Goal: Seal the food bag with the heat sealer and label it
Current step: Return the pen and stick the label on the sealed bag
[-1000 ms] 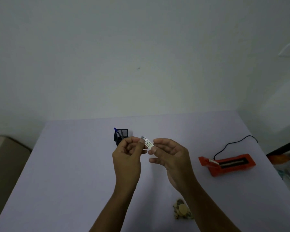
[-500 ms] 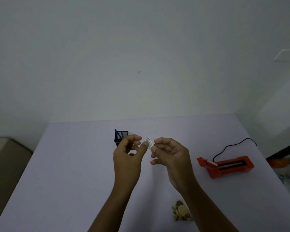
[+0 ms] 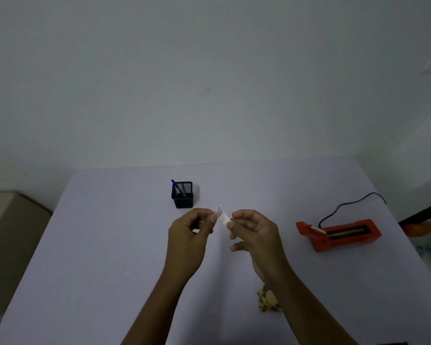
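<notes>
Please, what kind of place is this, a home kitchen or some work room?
Probably a plain work or packing room, not a kitchen: a bare table against an empty wall, an orange heat sealer with its cord, and a mesh pen holder.

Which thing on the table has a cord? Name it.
The orange heat sealer, right of the hands: a black cord runs from it. The black pen holder and small food bag have none.

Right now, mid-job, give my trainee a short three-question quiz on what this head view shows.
1. True or false: the orange heat sealer lies on the person's right side of the table.
2. What does the black mesh pen holder contain?
3. The small white label is: A) flat on the table B) pinched between left hand and right hand C) stuck on the sealer.

Key: 1 true; 2 a blue pen; 3 B.
</notes>
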{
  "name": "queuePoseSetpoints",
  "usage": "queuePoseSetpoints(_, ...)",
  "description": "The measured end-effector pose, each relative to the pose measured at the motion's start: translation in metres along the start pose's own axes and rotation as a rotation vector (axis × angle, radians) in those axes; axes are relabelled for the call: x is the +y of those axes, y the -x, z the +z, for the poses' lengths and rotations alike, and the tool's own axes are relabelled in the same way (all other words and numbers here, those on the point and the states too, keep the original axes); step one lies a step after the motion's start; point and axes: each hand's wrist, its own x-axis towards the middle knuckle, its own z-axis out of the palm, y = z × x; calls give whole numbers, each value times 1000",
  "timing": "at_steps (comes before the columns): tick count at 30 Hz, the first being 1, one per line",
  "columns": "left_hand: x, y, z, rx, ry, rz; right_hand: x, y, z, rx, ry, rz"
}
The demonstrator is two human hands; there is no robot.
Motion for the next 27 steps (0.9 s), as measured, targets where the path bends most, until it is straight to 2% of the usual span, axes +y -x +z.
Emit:
queuePoseSetpoints(5, -25, 4, -5, 22, 38, -136, 89, -20, -7, 48, -24, 439)
queuePoseSetpoints(8, -40, 9, -6, -18, 47, -187, 152, -26, -11, 173, -76, 659)
queuePoseSetpoints(10, -48, 13, -7, -48, 38, -210, 183, -32, -13, 269, -107, 735)
queuePoseSetpoints(14, -61, 21, -6, -117, 17, -289, 219, -41, -12, 321, -93, 784)
queuePoseSetpoints(20, -69, 23, 9, -151, 19, -337, 225, -44, -24, 187, 96, 912)
queuePoseSetpoints(23, -70, 21, 23, -171, 29, -325, 212, -34, -45, 94, 111, 888)
queuePoseSetpoints(27, -85, 14, 44, -247, -14, -329, 191, -25, -81, 90, 39, 777)
